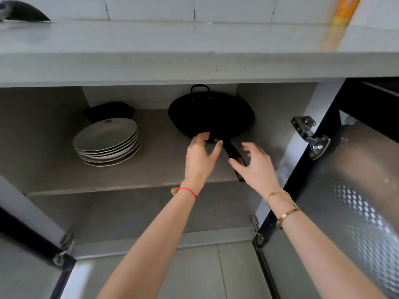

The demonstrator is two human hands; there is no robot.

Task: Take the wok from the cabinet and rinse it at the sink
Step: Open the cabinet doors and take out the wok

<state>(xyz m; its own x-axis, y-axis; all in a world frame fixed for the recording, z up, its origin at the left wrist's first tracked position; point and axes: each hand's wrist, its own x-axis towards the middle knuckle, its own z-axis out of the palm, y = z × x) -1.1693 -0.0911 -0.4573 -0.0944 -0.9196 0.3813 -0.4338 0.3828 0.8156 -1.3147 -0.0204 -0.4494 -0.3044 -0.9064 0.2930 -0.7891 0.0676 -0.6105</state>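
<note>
Wok (210, 114), black, sits on the upper shelf (151, 169) of the open cabinet under the bench (172, 61), toward the right side, its long handle (234, 155) pointing out toward the person. Left hand (200, 158) reaches in with fingers (204, 137) spread, their tips at the near rim of the wok where the handle joins; whether they touch it cannot be told. Right hand (257, 167) hovers just beside the handle, fingers spread and holding nothing. A stack of white plates (106, 141) lies well to the left on the same shelf, with a dark dish (109, 110) behind it.
</note>
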